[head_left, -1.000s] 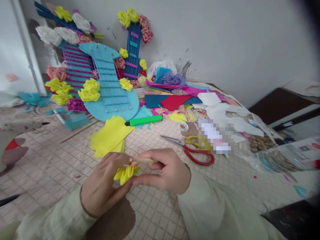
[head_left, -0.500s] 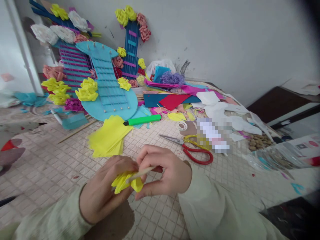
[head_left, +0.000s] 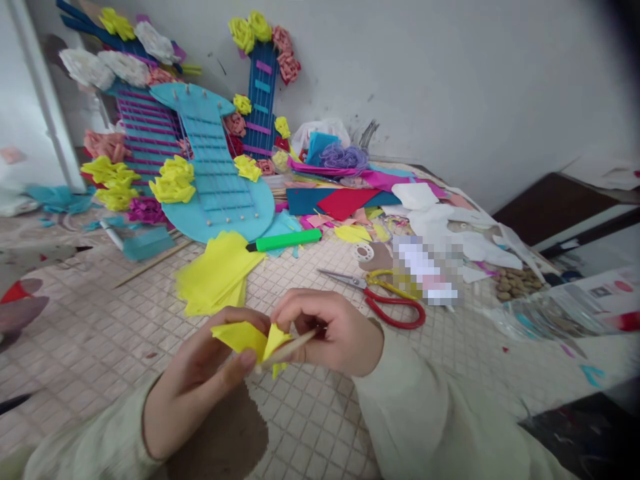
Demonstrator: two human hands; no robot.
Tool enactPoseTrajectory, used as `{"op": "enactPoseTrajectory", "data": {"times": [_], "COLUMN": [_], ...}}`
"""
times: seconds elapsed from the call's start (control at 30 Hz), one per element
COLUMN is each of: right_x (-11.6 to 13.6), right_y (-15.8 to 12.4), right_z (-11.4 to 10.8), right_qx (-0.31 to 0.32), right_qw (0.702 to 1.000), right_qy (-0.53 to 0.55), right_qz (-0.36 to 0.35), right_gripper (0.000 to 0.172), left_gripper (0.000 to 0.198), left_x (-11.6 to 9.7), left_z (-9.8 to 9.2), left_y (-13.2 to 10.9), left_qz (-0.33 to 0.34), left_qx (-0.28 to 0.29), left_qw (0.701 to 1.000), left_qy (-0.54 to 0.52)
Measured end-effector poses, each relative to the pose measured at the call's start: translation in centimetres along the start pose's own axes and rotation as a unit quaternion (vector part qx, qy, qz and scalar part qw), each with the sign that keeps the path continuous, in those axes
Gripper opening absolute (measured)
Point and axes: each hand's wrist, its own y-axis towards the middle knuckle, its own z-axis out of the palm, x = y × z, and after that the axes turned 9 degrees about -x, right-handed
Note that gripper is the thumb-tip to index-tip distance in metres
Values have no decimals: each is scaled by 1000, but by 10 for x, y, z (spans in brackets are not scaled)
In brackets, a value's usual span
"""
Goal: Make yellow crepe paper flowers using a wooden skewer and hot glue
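Observation:
My left hand (head_left: 200,380) pinches a piece of yellow crepe paper (head_left: 247,339) between thumb and fingers, low in the middle of the view. My right hand (head_left: 333,330) is closed on a thin wooden stick (head_left: 289,348) whose tip lies against the yellow paper. Both hands meet just above the tiled tablecloth (head_left: 125,327). Behind them lies a stack of yellow paper sheets (head_left: 215,273).
Red-handled scissors (head_left: 387,300) and a green marker (head_left: 285,241) lie behind my hands. A blue felt guitar shape (head_left: 215,180) with paper flowers leans at the back left. Coloured felt and paper scraps (head_left: 360,193) pile up at the back; a dark table (head_left: 555,207) stands right.
The yellow paper has opened from a bunched wad into a flatter folded piece. My left hand turned palm up and the stick tilted down toward it.

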Motion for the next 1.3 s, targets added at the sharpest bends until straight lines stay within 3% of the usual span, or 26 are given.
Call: {"op": "enactPoseTrajectory", "data": {"times": [0.17,0.37,0.6,0.83,1.07,1.3], "right_x": [-3,-7,-3,0,-24,-22], "right_y": [-2,1,17,32,30,20], "right_z": [2,3,2,-7,-11,-14], "right_qx": [-16,-26,-70,-95,-128,-114], "right_qw": [997,990,989,992,990,989], "right_qy": [-20,3,79,50,-4,-85], "right_qz": [67,136,106,71,61,37], "right_gripper": [23,25,27,35,30,30], "left_gripper": [16,20,18,15,22,16], "left_x": [11,18,7,-16,2,10], "left_z": [-3,-1,1,8,16,14], "left_y": [1,8,27,52,63,62], "left_qz": [-101,-163,-171,-145,-148,-162], "left_qx": [27,-6,-49,-64,-59,-13], "left_qw": [991,971,964,958,965,972], "left_qy": [-87,-176,-196,-237,-206,-172]}}
